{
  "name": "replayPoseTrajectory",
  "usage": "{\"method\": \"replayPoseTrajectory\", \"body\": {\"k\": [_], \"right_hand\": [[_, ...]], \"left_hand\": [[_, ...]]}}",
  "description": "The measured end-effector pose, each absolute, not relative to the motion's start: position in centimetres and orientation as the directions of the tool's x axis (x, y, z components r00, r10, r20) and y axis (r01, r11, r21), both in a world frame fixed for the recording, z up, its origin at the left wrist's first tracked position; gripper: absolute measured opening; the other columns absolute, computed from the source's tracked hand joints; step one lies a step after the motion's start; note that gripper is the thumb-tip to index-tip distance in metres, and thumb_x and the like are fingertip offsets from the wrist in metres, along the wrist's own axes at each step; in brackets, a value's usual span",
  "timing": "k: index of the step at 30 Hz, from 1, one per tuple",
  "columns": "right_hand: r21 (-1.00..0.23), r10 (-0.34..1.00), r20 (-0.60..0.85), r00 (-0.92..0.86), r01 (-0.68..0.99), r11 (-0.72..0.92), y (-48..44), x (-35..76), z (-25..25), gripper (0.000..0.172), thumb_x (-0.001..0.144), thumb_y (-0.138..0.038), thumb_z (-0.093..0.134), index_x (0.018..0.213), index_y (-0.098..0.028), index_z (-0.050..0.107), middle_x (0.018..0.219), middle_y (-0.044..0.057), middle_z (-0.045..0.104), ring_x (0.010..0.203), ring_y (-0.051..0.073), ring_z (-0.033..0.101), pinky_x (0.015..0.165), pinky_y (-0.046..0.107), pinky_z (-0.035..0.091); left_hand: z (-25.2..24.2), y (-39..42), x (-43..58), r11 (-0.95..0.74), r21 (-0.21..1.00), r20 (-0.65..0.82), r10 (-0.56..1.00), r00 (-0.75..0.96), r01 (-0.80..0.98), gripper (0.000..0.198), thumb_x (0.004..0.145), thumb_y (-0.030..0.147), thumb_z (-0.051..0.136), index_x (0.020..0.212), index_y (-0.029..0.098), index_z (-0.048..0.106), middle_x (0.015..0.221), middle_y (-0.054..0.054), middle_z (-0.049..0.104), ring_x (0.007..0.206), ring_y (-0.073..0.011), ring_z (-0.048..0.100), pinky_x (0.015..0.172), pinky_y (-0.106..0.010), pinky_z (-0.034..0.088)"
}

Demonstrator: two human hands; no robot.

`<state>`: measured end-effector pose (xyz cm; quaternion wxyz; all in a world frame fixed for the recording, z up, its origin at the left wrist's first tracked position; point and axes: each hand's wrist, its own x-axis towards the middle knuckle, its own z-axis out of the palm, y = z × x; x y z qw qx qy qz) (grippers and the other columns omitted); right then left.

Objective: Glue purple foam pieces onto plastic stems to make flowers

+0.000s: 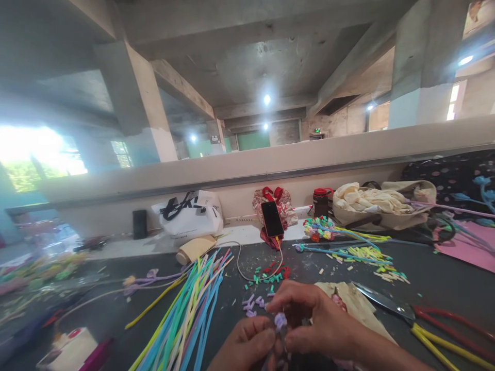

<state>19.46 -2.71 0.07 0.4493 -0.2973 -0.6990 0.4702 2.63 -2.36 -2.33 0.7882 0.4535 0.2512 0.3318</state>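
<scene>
A small lilac pipe-cleaner flower [280,320] is between my two hands at the bottom centre. My left hand [247,342] is closed in a pinch at its lower left side. Curled over the flower from the right is my right hand [325,322], with its index finger above and its thumb below. The lower part of the flower is blurred and partly hidden by my fingers. Just beyond my fingertips lie several short lilac pieces [250,305], with green pieces [266,277] behind them. Under my right wrist a beige cloth [361,306] shows.
Long coloured pipe cleaners [189,304] fan out to the left. Scissors [402,309] with red and yellow handles lie at right. Behind are a charging phone [272,219], a white bag [193,216], a bottle [320,203], and yellow cut pieces [365,255].
</scene>
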Motion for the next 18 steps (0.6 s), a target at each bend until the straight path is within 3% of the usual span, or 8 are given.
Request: {"method": "replayPoseTrajectory", "body": {"k": [12,18], "right_hand": [[-0.846,0.814,0.429,-0.392,0.140,0.514,-2.46,19.15,-0.26,0.018,0.060,-0.005,0.064,0.074,-0.017,0.068,0.065,-0.004,0.053,0.060,0.009,0.047,0.053,0.019,0.035],[-0.841,0.819,0.407,-0.404,0.186,0.509,-2.50,19.16,-0.16,0.024,0.059,0.000,0.057,0.072,-0.017,0.068,0.063,-0.004,0.052,0.057,0.008,0.046,0.050,0.017,0.034]], "left_hand": [[-2.11,-1.85,2.78,0.305,0.930,-0.094,0.736,0.670,-0.204,0.035,0.060,0.043,0.067,0.047,0.012,0.055,0.039,0.003,0.046,0.040,-0.0057,0.039,0.047,-0.019,0.028],[-1.73,-2.17,2.97,0.361,0.912,-0.150,0.737,0.659,-0.197,0.038,0.055,0.047,0.069,0.050,0.012,0.056,0.040,0.003,0.046,0.040,-0.0056,0.039,0.048,-0.020,0.027]]}}
